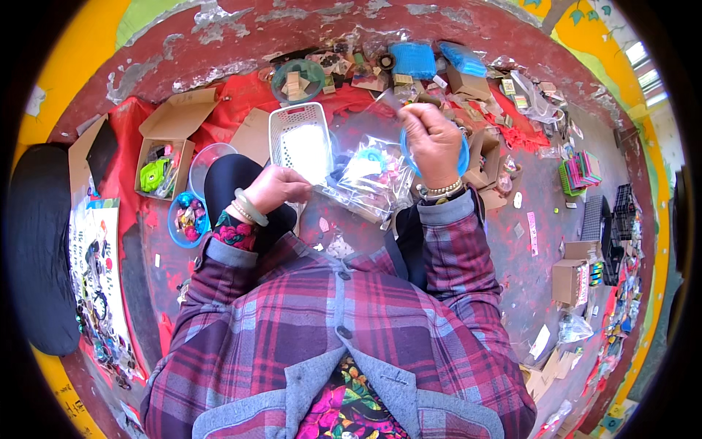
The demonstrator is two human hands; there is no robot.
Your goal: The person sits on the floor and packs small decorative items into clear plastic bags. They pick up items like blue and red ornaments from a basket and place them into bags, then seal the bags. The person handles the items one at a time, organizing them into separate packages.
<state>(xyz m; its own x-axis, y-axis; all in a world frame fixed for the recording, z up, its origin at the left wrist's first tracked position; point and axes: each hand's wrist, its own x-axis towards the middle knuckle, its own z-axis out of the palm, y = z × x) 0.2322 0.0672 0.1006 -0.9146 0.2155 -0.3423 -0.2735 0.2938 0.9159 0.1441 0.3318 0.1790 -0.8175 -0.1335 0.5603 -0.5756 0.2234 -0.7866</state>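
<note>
My left hand [275, 193] is closed in a pinch at the near side of a white perforated plastic basket [327, 157]; what its fingers hold, if anything, I cannot make out. Raised higher, my right hand [433, 144] has thumb and fingers pressed together on a thin clear plastic bag [382, 107], faint against the background. Below and between the hands lies a heap of clear packets [371, 192] with small items inside. Part of a blue round basin [463, 155] shows behind my right hand.
At left are an open cardboard box [167, 157] and a blue bowl of colourful small items [189, 218]. A clear green bowl [297, 80] and blue packs [414, 60] line the far wall. Rightward stand a green basket [571, 175] and a cardboard box [567, 282].
</note>
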